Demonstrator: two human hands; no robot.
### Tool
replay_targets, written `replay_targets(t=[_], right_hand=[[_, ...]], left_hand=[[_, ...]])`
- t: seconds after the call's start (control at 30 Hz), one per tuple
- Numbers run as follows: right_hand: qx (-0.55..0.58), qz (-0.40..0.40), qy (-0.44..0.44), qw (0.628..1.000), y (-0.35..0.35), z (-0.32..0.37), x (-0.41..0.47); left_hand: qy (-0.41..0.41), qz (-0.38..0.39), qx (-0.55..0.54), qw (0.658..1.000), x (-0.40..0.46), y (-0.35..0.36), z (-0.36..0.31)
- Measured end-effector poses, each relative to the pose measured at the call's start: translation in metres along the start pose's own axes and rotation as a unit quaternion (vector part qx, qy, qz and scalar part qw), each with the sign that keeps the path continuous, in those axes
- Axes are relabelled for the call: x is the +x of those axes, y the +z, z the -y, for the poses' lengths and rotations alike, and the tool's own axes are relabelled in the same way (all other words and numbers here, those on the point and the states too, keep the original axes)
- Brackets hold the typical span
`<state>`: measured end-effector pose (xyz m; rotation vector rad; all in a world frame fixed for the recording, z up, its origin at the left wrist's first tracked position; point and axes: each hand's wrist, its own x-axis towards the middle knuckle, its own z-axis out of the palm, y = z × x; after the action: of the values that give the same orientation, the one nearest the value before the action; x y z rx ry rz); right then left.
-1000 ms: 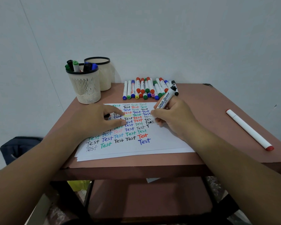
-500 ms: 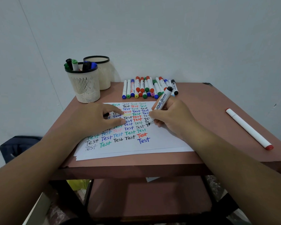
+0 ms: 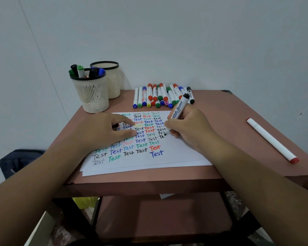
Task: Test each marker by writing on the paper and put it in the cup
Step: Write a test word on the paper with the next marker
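Note:
My right hand grips an uncapped black whiteboard marker with its tip on the white paper, at a half-written black "Te". My left hand rests on the left part of the paper with forefinger and thumb laid flat. A small black cap is tucked in the gap between them. The front mesh cup at the back left holds several markers. A row of several capped markers lies beyond the paper.
A second, taller cup stands behind the first, against the wall. A long white marker with a red cap lies alone on the brown table at the right. A dark bag sits on the floor at the left.
My right hand has gone on writing: the lone black "T" has become "Te". My left hand has stayed on the paper.

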<state>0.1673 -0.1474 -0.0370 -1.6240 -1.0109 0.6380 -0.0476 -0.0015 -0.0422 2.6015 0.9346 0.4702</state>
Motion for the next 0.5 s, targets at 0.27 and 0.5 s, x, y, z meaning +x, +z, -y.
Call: replay_targets(t=[0.27, 0.5], right_hand=[[-0.001, 0.008, 0.003, 1.0, -0.0005, -0.0013, 0.0008], [0.025, -0.016, 0.0, 1.0, -0.0011, -0.0004, 0.0003]], left_hand=[[-0.002, 0.004, 0.001, 1.0, 0.0001, -0.0001, -0.0012], [-0.001, -0.001, -0.003, 1.0, 0.0003, 0.0005, 0.0001]])
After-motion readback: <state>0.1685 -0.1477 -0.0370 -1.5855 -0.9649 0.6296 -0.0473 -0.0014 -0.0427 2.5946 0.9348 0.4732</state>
